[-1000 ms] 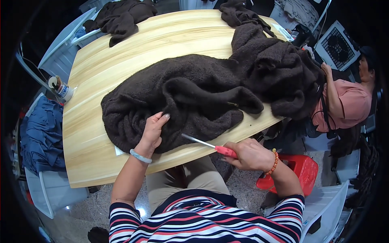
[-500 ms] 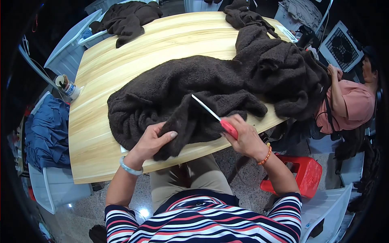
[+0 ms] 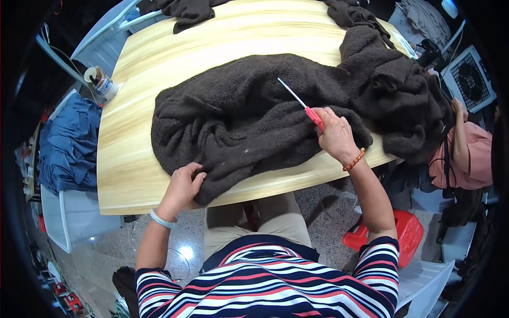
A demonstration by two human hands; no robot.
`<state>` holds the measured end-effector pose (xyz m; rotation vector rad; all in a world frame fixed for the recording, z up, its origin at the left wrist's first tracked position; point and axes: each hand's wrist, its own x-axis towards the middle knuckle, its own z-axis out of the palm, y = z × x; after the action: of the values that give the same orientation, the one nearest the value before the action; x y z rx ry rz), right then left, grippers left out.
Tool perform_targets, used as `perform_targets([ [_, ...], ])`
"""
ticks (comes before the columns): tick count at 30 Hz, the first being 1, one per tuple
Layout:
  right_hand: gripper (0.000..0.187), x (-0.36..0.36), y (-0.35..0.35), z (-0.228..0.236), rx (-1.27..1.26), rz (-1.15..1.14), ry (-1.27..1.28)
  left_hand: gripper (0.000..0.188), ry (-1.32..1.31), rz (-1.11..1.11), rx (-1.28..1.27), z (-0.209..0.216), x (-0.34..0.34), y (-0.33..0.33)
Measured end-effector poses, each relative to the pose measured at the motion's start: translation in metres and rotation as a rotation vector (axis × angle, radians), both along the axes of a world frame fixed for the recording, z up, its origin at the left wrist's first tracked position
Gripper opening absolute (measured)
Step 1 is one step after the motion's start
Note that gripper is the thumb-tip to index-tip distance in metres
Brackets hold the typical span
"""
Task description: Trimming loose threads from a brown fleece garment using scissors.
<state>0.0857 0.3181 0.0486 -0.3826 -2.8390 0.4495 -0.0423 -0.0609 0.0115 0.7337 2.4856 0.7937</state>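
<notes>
A dark brown fleecy cloth item (image 3: 254,111) lies spread and rumpled across the wooden table before me. At its near left corner my left hand (image 3: 184,184) pinches the edge between thumb and fingers. My right hand (image 3: 336,133) is wrapped round a red-handled tool (image 3: 314,117) with a long, thin, pale blade. That blade points up and left over the fleece; its exact kind cannot be made out. A small light speck shows on the cloth between my hands.
More brown fleece (image 3: 405,106) is heaped on the table's right side, beside a person in a pink top (image 3: 472,159). Blue cloth (image 3: 71,143) fills a bin at the left. A cup of tools (image 3: 102,84) stands at the table (image 3: 124,185) edge. A red stool (image 3: 408,233) is at lower right.
The near flap of fleece, raised and bunched before, now lies flatter. My right hand has moved up and right with the tool. My left hand has shifted slightly left along the cloth.
</notes>
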Motion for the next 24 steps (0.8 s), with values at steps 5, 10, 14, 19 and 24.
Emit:
perform_targets([
  [5,0.044,0.005,-0.009,-0.002,0.012,0.066,-0.185,0.047,0.701,-0.173,0.296,0.034,0.064,0.051],
  [10,0.044,0.014,-0.010,0.005,0.028,0.105,-0.141,0.065,0.596,-0.412,0.263,0.003,0.076,0.117],
  [14,0.045,0.040,-0.024,0.041,0.000,0.167,-0.194,0.063,0.790,-0.425,0.192,-0.038,0.060,0.126],
  [19,0.039,0.074,-0.040,0.059,0.038,0.303,-0.360,0.057,0.735,-0.390,0.237,-0.040,0.065,0.127],
  [24,0.037,0.070,-0.049,0.072,0.095,0.276,-0.433,0.053,0.704,-0.360,0.239,-0.039,0.068,0.128],
])
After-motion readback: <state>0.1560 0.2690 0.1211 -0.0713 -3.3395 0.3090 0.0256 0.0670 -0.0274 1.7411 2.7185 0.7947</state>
